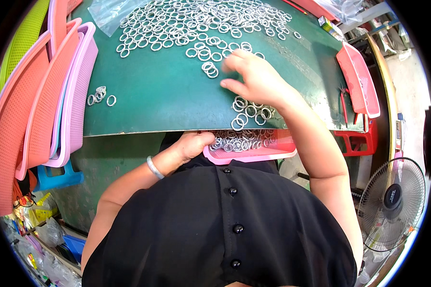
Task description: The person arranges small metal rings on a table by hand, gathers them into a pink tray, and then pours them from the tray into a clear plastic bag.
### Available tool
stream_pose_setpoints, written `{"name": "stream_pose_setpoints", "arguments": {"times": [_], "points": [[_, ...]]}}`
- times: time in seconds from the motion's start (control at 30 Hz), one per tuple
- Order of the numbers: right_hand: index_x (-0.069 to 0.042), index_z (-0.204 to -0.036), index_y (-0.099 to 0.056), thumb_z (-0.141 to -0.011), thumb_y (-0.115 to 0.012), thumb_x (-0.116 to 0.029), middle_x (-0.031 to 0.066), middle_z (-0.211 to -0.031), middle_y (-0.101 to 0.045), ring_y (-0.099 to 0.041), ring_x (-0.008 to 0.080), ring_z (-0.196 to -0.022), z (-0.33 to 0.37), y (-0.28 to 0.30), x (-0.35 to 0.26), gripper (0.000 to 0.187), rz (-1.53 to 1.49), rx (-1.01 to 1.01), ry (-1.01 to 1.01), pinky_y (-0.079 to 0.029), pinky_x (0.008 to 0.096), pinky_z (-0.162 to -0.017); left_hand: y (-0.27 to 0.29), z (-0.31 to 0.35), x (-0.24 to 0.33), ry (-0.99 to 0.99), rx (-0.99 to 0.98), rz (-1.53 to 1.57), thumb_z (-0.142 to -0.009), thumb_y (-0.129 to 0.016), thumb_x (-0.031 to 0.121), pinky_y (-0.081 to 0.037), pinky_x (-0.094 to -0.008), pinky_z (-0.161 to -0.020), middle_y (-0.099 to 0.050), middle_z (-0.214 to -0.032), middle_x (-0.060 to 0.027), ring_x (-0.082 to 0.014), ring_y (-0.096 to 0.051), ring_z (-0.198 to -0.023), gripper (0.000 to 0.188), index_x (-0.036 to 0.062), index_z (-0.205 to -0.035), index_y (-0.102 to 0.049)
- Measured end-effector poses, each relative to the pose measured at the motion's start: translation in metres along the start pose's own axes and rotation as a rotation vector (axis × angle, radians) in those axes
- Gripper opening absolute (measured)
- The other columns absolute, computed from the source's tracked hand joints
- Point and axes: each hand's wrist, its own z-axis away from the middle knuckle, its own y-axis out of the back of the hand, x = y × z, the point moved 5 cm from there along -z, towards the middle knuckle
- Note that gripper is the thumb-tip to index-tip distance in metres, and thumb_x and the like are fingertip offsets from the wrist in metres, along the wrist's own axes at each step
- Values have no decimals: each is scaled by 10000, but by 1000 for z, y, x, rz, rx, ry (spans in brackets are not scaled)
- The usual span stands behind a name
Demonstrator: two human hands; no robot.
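Note:
My left hand (196,144) grips the left end of a pink plastic basket (254,157) at the table's front edge. Silver rings (242,143) fill much of that basket, which sits partly under the tabletop. Over the green table my right hand (252,76) is reaching out, thumb and fingers apart and fingertips a little blurred; I see nothing between them. Beside its fingers lies a small cluster of silver rings (209,70). More loose rings (246,113) lie below my right wrist, near the table edge above the basket.
A wide pile of silver rings (191,21) covers the far part of the green table (148,91). Several rings (98,95) lie at the left. Stacked baskets (43,103) rise on the left. At the right are a pink tray (359,79), red-handled pliers (344,103) and a fan (392,203).

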Motion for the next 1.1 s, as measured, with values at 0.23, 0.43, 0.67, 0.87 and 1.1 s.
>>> {"name": "stream_pose_setpoints", "arguments": {"times": [0.23,0.43,0.67,0.87,1.1], "points": [[-61,-992,-588,-765,-665,-178,119,-944,-564,-571,304,-942,-17,-17,-2,267,15,-33,-56,-480,403,-793,-1,3,5,27,37,-29,-678,-505,-10,-448,-284,-771,-609,-1023,-66,-165,-546,-892,404,-41,-1070,-596],[-49,-893,-577,-758,-662,-166,122,-872,-574,-582,315,-897,-4,-17,1,197,-24,-8,-69,-477,413,-764,-4,4,10,-22,47,29,-678,-507,-11,-450,-283,-733,-619,-978,-64,-158,-547,-837,383,-35,-1048,-605],[-44,-882,-570,-737,-713,-223,119,-881,-547,-562,314,-851,0,5,-7,271,-104,-167,39,-458,395,-724,-2,3,4,-50,31,51,-672,-510,-17,-445,-296,-784,-599,-1032,-64,-172,-542,-902,409,-29,-1072,-595],[-48,-1018,-612,-749,-708,-287,120,-1020,-538,-530,308,-982,-5,-12,-6,372,54,-36,22,-454,388,-839,-2,2,8,32,4,-20,-672,-518,-17,-440,-298,-807,-591,-1031,-51,-169,-535,-934,414,-11,-1079,-591],[-67,-850,-643,-771,-683,-253,93,-861,-557,-543,303,-888,11,-6,-16,206,-105,-210,106,-461,380,-778,0,2,7,-20,-12,-31,-680,-523,-12,-444,-294,-780,-589,-1012,-42,-163,-534,-912,386,-7,-1059,-598]]}}
